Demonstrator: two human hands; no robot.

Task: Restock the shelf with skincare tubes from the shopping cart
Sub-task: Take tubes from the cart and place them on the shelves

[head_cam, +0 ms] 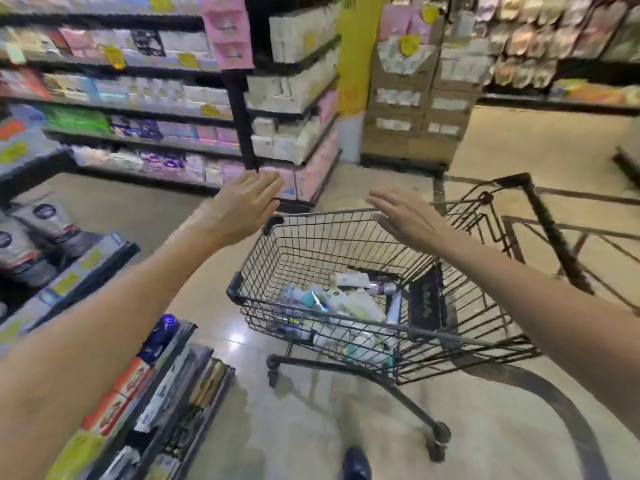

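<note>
Both hands empty above the shopping cart (346, 299)

The left hand (239, 209) and right hand (408, 220) hover flat, fingers straight, holding nothing. What look like skincare tubes (346, 306), blurred, lie in the cart's basket; the shelf (86, 271) stands at left.

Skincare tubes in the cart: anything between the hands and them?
Nothing visible. The left hand and right hand hover open above the black wire shopping cart, whose top is open; the white and teal skincare tubes lie uncovered on its floor.

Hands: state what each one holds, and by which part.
Nothing. Left hand and right hand are both open, empty, raised above the shopping cart.
</note>
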